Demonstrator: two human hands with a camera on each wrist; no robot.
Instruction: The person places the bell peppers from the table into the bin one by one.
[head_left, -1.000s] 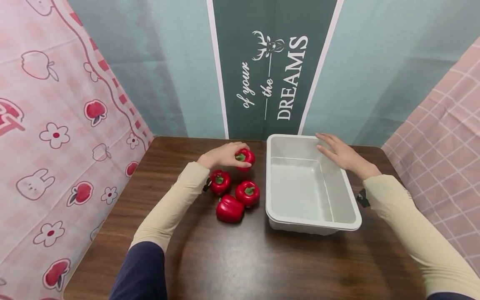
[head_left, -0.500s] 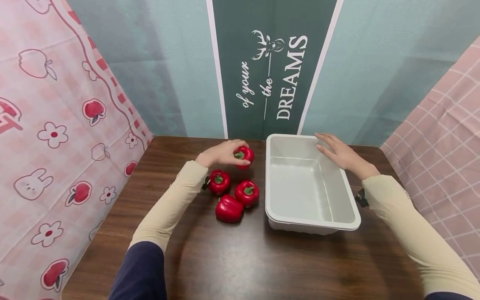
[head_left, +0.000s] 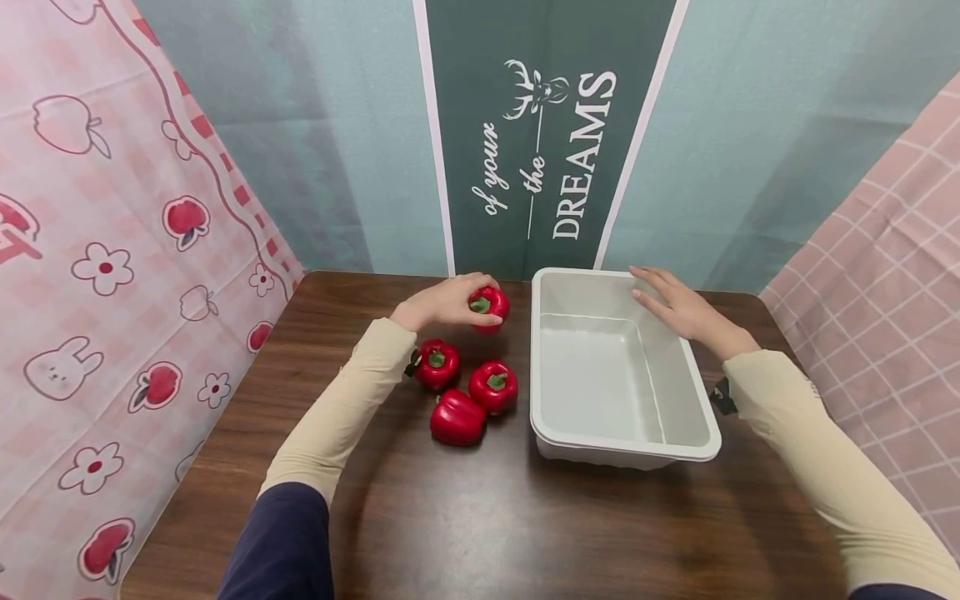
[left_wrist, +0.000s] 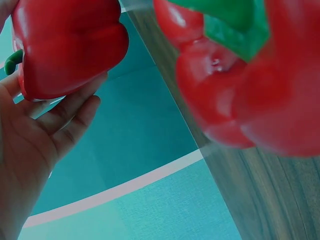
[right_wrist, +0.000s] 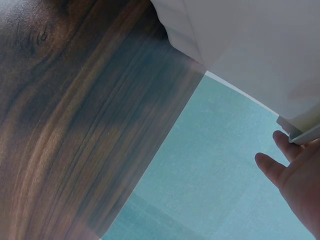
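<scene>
The backdrop (head_left: 491, 83) is reading "of your the DREAMS"; the left grip (head_left: 442, 302) is clasping a pepper (head_left: 496, 304), the right grip (head_left: 678, 308), straight-fingered, touching a tub (head_left: 592, 383).

The bell peppers (head_left: 457, 418) are red with green stems (head_left: 497, 381); the tub (head_left: 537, 358) is pale grey, the table (head_left: 465, 517) streaky dark brown. Sleeves (head_left: 341, 412) are cream, then navy. The left cloth (head_left: 153, 333) has pink checks, the far cloth (head_left: 337, 125) teal and dark green panels, the right cloth (head_left: 900, 258) a white grid on pink.
</scene>
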